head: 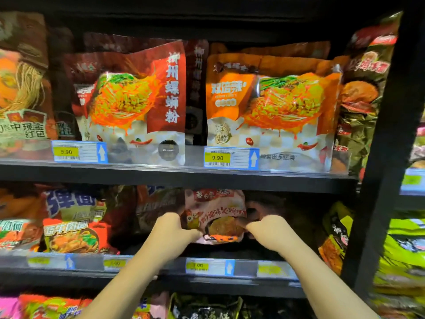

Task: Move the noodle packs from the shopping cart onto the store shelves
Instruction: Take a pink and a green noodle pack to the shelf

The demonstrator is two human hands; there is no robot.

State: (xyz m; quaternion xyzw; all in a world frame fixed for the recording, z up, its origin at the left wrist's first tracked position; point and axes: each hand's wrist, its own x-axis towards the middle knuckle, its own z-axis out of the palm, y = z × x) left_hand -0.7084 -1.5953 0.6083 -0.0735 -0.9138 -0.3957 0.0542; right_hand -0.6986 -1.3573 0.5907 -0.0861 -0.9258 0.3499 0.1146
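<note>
**Pink noodle pack halfway into a dark shelf slot**

Held at both sides: left hand point(171, 229) pinching the pack's left edge, right hand point(264, 229) pinching its right edge, each grip closed on the wrapper, fingers mostly hidden behind it. Pink noodle pack point(215, 215) upright, raised just above the middle shelf point(147, 264), in the gap between the brown packs point(158, 208) to its left and the yellow-and-black packs point(335, 236) to its right. Lower edge not yet resting on the shelf floor, as far as can be judged. Shopping cart out of view.

Risks from here:
- Crumpled wrapper, already bowed at the bottom; squeezing harder could crush the noodles inside.
- Snagging on the clear price rail point(209, 267) if lowered too early, before going deep enough.
- Tipping forward once released, since nothing clearly visible behind it in the dark slot gives support.
- Nudging the brown packs sideways while seating the left edge.
- Top edge close under the upper shelf point(184, 178); lifting higher could catch it there.
</note>
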